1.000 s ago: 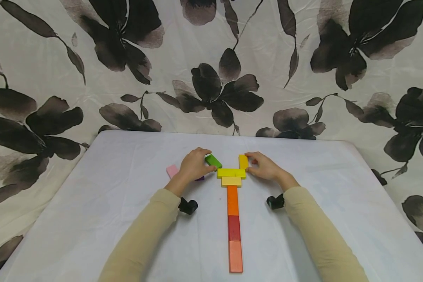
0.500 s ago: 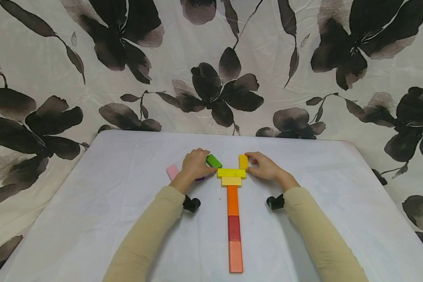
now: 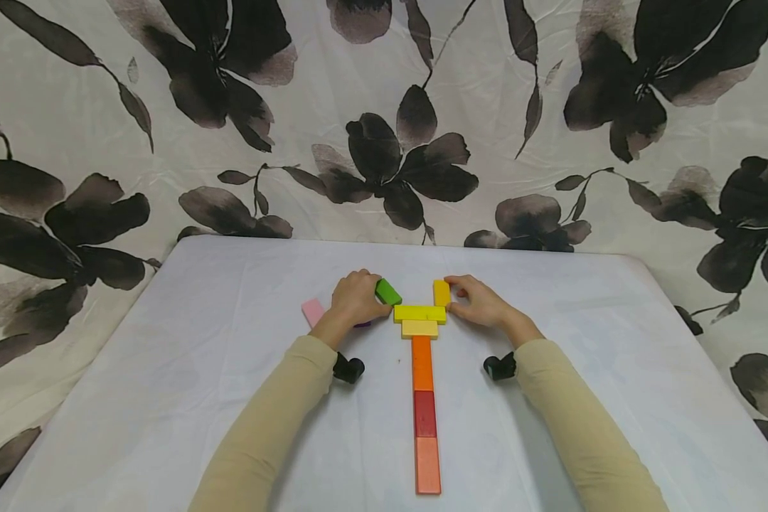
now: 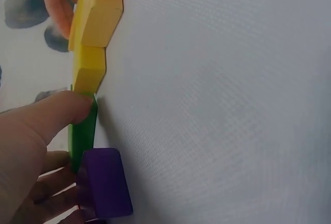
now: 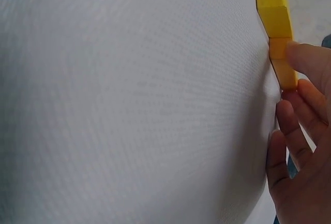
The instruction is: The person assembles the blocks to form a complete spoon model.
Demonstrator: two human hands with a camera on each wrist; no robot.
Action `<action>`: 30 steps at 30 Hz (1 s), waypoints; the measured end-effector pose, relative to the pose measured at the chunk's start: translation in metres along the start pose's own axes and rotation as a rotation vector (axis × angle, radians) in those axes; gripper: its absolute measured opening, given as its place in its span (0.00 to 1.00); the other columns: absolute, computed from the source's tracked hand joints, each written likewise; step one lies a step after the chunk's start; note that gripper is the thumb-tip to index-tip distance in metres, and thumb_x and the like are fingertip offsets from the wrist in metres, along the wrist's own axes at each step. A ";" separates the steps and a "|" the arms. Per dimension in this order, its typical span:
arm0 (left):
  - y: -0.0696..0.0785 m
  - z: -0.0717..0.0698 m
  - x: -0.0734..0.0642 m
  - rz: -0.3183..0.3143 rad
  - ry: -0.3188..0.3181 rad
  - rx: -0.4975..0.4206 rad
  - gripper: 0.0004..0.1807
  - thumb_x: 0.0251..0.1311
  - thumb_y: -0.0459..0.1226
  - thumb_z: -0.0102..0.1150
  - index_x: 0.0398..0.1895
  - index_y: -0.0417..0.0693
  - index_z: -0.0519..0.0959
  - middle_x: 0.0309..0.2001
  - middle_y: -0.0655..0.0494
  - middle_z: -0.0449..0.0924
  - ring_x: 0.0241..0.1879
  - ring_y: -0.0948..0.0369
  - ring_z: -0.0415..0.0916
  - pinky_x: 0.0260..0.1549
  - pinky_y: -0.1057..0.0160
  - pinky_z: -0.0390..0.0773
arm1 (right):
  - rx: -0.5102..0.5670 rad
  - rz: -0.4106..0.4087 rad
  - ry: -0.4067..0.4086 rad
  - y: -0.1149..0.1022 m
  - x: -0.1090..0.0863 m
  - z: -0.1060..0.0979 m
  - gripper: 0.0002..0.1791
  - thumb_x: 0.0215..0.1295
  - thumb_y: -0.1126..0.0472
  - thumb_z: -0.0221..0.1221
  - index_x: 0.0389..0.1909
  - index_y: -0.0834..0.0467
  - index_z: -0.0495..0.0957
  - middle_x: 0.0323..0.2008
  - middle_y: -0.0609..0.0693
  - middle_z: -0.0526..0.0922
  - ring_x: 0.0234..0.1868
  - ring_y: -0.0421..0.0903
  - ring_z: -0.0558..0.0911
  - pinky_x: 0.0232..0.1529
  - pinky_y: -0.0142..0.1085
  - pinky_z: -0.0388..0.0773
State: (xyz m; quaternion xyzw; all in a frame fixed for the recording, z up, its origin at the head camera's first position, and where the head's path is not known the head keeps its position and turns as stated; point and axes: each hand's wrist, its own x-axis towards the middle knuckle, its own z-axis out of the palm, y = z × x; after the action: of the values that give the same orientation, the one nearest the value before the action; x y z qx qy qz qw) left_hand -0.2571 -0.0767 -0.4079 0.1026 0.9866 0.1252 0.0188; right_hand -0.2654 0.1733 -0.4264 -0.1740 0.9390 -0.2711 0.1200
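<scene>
1. Here, the bright yellow bar point(image 3: 419, 314) lies crosswise on the white-covered table point(image 3: 134, 434), and both hands work at its far corners.
2. The left hand point(image 3: 357, 299) is beyond the bar's left end, grasping the green block point(image 3: 388, 291) between thumb and fingers. The thumb presses the end of that block closest to the bar; the fingertips sit at its outer end, so the piece lies between them, slanting off the bar's far left corner. Whether green and bar actually touch is hard to tell.
3. The right hand point(image 3: 483, 302) is just off the bar's right end, pinching the golden block point(image 3: 441, 292) with thumb and index finger. That block meets the bar's far edge at the right and points away from the person. The thumb lies on its side close to the bar, the index finger at the end farthest from it; the remaining fingers are loosely bent.
4. The purple block point(image 4: 108, 183), left of the bar, is close under the left fingers; the head view hides most of it. Farther left of the bar lies the pink block point(image 3: 312, 311), partly covered by that hand.
5. Against the bar's near edge sits the pale yellow block point(image 3: 419, 328). From there toward the person, the orange block point(image 3: 422, 363), red block point(image 3: 425, 414) and salmon block point(image 3: 428, 466) run end to end.
</scene>
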 end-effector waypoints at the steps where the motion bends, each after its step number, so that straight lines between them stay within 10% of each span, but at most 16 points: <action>1: -0.001 0.000 0.000 0.005 0.000 -0.005 0.33 0.44 0.49 0.67 0.54 0.42 0.75 0.40 0.49 0.76 0.38 0.55 0.71 0.43 0.58 0.73 | 0.001 0.001 0.000 0.000 0.000 0.000 0.32 0.62 0.57 0.55 0.67 0.56 0.59 0.61 0.57 0.66 0.56 0.53 0.70 0.60 0.48 0.66; 30: -0.015 0.001 0.018 0.195 -0.170 -0.219 0.32 0.55 0.39 0.60 0.64 0.41 0.65 0.61 0.47 0.68 0.60 0.55 0.66 0.62 0.57 0.62 | 0.020 -0.004 -0.010 -0.003 -0.002 -0.002 0.32 0.62 0.58 0.56 0.67 0.58 0.58 0.62 0.58 0.65 0.56 0.54 0.70 0.61 0.49 0.65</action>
State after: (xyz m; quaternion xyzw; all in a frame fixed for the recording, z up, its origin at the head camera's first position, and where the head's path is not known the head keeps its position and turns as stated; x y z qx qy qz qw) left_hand -0.2771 -0.0868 -0.4133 0.2051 0.9473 0.2243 0.1008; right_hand -0.2635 0.1731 -0.4226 -0.1760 0.9353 -0.2799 0.1259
